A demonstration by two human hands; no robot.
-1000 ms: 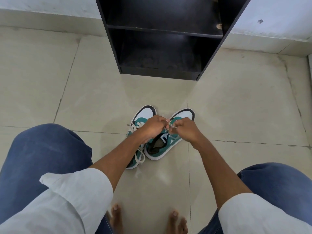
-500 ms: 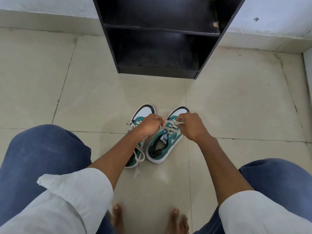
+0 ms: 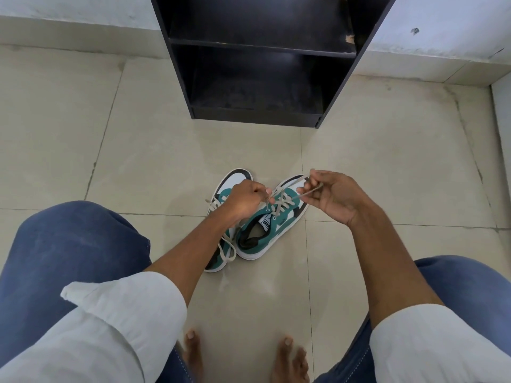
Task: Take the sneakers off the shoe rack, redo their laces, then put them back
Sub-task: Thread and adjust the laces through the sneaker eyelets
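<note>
Nearest the camera, two bare feet [image 3: 240, 357] are planted on the pale tiled floor [image 3: 387, 175], flanked by knees in blue jeans [image 3: 69, 244] and rolled white sleeves [image 3: 124, 322]. Further out, a pair of green, white and black sneakers is set side by side on the floor, toes pointing toward the rack. The left sneaker [image 3: 221, 244] is partly hidden under the left forearm; its lace is seen tied in a bow, with loops hanging over its side. The right sneaker [image 3: 272, 230] is being laced. The left hand [image 3: 243, 201] is closed over that shoe, one end of the beige lace [image 3: 282, 201] pinched in its fingertips. The right hand [image 3: 336, 197] is raised just beyond the shoe's toe, the other lace end pinched between thumb and fingers and drawn taut. Beyond the shoes, a black shoe rack [image 3: 262, 117] is stood against the white wall [image 3: 442, 29], well apart from the sneakers.
</note>
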